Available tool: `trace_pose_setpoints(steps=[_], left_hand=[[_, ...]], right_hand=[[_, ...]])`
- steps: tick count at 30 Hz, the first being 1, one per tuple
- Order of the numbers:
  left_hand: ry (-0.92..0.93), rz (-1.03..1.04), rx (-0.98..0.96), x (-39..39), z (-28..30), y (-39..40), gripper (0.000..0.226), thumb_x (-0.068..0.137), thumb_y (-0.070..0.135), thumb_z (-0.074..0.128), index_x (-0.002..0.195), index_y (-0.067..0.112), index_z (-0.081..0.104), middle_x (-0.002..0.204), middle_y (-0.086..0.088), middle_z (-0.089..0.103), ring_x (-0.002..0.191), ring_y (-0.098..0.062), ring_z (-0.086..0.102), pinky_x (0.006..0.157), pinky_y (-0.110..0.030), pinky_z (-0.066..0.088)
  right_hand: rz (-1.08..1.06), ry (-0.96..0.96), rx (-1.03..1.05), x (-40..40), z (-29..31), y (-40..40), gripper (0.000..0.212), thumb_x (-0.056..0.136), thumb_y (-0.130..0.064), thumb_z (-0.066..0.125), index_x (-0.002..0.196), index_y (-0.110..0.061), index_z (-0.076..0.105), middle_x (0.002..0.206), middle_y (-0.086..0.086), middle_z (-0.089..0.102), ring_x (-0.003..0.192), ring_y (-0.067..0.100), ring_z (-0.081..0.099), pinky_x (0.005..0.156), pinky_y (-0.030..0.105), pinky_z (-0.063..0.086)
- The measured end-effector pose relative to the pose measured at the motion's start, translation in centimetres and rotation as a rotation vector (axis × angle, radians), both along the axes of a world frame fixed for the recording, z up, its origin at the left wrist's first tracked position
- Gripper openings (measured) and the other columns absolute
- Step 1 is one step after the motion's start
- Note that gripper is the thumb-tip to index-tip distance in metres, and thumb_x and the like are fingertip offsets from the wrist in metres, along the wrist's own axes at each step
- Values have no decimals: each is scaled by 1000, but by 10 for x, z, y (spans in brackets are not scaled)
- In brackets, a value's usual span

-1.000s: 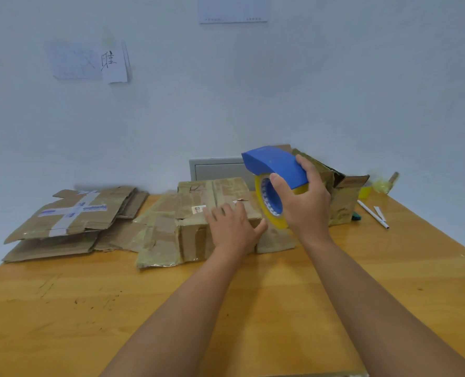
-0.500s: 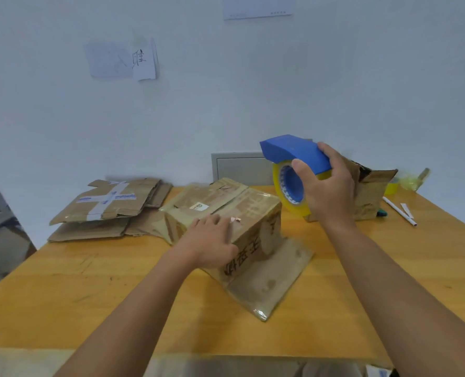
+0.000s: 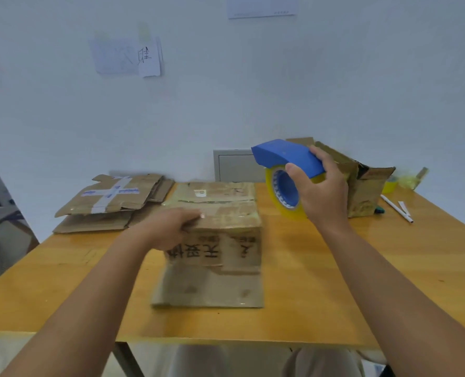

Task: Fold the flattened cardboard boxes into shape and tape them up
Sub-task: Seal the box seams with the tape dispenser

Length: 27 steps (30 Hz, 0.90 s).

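Note:
A worn brown cardboard box (image 3: 226, 227) stands formed in the middle of the wooden table (image 3: 334, 281), black characters on its near side and one flap lying flat toward me. My left hand (image 3: 171, 229) grips the box's near left top edge, fingers over the top and thumb down the front. My right hand (image 3: 321, 191) holds a blue tape dispenser (image 3: 288, 161) with a yellow tape roll in the air, just right of and above the box. A pile of flattened boxes (image 3: 111, 202) lies at the back left.
A second formed box (image 3: 361, 186) with open flaps stands at the back right behind my right hand. Beside it lie a white pen (image 3: 397, 212) and some yellow tape (image 3: 400, 182). A grey wall panel (image 3: 236, 164) sits behind the table. The table's near edge runs below the flap.
The box has been turned and pulled toward me, so its printed side now faces me squarely. My left hand shifted to its left top edge. The dispenser stays raised in my right hand.

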State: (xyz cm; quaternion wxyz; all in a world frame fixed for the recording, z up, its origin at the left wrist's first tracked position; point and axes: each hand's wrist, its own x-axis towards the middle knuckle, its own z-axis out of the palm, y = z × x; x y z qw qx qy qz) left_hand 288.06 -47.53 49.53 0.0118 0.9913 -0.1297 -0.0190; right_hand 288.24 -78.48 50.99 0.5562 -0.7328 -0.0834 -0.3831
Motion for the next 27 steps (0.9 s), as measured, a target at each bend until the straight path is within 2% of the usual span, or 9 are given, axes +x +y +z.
trace_pose_setpoints(steps=[2, 4, 7, 9, 11, 15, 20, 23, 27], left_hand=[[-49, 108, 35, 4, -4, 7, 63, 95, 14, 48, 153, 29, 30, 154, -3, 40, 139, -24, 38, 113, -41, 33], [-128, 188, -48, 3, -14, -12, 74, 93, 22, 46, 158, 17, 12, 165, -9, 16, 151, -27, 14, 123, -43, 15], [-299, 177, -224, -2, -35, -69, 91, 87, 61, 28, 159, 15, -3, 166, -7, -6, 152, -29, -8, 122, -46, -3], [-312, 185, -220, 0, -47, -107, 100, 85, 80, 18, 159, 14, 2, 166, -9, -1, 153, -30, -6, 120, -46, -6], [-309, 259, -146, 3, -54, -129, 105, 84, 86, 17, 157, 11, 14, 165, -12, 15, 152, -32, 8, 121, -48, 1], [-449, 233, -85, 10, -63, -129, 72, 95, 62, 34, 149, 13, 36, 154, -7, 39, 142, -27, 30, 116, -45, 20], [-362, -116, -254, 11, -57, -92, 58, 96, 47, 44, 149, 25, 39, 158, 4, 36, 147, -18, 21, 119, -40, 6], [-212, -115, -220, 17, -45, -54, 58, 99, 44, 45, 154, 39, 27, 163, 13, 20, 150, -18, 6, 120, -46, 1], [-57, -76, -236, 23, -29, -9, 56, 102, 31, 49, 152, 47, 28, 160, 13, 21, 147, -18, 13, 121, -47, 15]], right_hand=[[-6, 1, 11, -2, 2, -1, 59, 82, -55, 68, 135, -30, 56, 111, -37, 49, 96, -25, 50, 69, 0, 41], [-4, 3, 16, -3, 3, 2, 61, 80, -57, 67, 134, -32, 55, 111, -38, 48, 96, -25, 50, 68, 0, 42], [9, 4, 13, -3, 5, 10, 62, 79, -58, 66, 134, -31, 55, 110, -38, 48, 97, -24, 50, 70, 2, 44], [14, 6, 2, -2, 6, 16, 61, 80, -57, 67, 134, -31, 56, 110, -37, 49, 99, -23, 50, 72, 3, 44], [9, 8, -20, -1, 6, 21, 60, 81, -57, 67, 134, -31, 56, 110, -36, 50, 99, -24, 49, 72, 2, 43], [-14, 29, -58, 3, 7, 26, 62, 80, -60, 65, 135, -32, 55, 117, -24, 53, 102, -15, 52, 71, 3, 43], [13, 63, -59, 13, 8, 26, 61, 80, -60, 67, 134, -34, 56, 127, -20, 54, 114, 5, 54, 82, 17, 47], [68, 95, -41, 17, 8, 28, 60, 78, -61, 67, 132, -37, 57, 127, -20, 55, 116, 8, 55, 89, 28, 51], [143, 112, -32, 19, 5, 30, 59, 72, -67, 65, 126, -43, 58, 115, -31, 55, 108, -1, 57, 75, 11, 45]])
